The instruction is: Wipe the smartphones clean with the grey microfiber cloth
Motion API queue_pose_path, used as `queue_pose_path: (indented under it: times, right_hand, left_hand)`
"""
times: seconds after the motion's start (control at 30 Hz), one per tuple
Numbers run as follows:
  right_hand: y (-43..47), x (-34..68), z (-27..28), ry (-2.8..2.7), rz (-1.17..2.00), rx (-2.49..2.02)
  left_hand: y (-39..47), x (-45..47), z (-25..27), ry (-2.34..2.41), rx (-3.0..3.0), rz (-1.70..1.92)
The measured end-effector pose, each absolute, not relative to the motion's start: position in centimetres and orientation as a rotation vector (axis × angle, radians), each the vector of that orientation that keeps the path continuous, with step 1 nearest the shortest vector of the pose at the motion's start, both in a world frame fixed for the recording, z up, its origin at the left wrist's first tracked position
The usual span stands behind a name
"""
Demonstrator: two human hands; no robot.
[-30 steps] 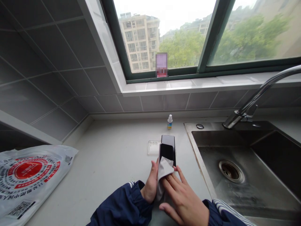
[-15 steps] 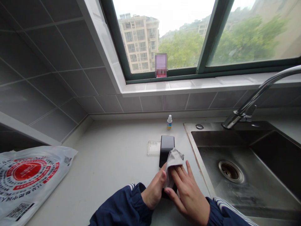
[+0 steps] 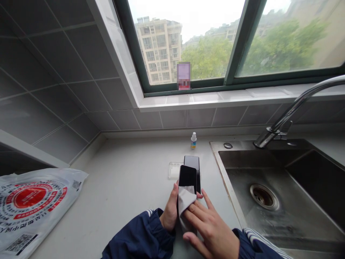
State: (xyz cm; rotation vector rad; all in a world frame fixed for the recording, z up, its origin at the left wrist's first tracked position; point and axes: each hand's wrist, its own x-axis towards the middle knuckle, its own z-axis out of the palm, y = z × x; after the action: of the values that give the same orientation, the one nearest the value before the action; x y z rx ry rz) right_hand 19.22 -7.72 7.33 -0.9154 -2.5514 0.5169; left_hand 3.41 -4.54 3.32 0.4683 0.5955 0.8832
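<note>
My left hand (image 3: 171,209) grips a black-screened phone (image 3: 188,175) by its left edge, holding it above the counter. A light grey cloth (image 3: 185,198) lies over the lower part of that screen. My right hand (image 3: 207,223) presses the cloth onto the glass with its fingers, the thumb apart at the lower left. Behind the held phone, a second dark phone (image 3: 194,162) lies on the counter, partly covered. A clear phone case (image 3: 174,170) is to its left, partly hidden. A small white-capped bottle (image 3: 193,141) stands upright farther back.
The steel sink (image 3: 269,172) with its curved faucet (image 3: 291,104) is on the right. On the left lies a white plastic bag (image 3: 51,212) with red print. The white counter (image 3: 121,187) meets a tiled wall below the window.
The cloth and my right hand have moved down and left, uncovering the upper screen of the held phone. That phone now shows more upright in my left hand.
</note>
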Motion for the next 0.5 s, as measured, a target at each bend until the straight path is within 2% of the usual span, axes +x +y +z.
queue_pose_path:
  times: [0.17, 0.3, 0.5]
  right_hand:
    - [-7.7, 19.3, 7.2, -2.579, 0.532, -0.931]
    - [-7.6, 19.4, 6.4, -2.55, 0.424, -0.978]
    - [-7.1, 19.9, 3.8, -2.389, 0.2, -1.191]
  left_hand:
    - [-4.7, 3.4, 3.9, 0.63, 0.462, 0.899]
    - [-4.5, 3.4, 3.2, 0.561, 0.513, 0.885]
    - [-4.3, 3.5, 3.0, 0.549, 0.944, 1.042]
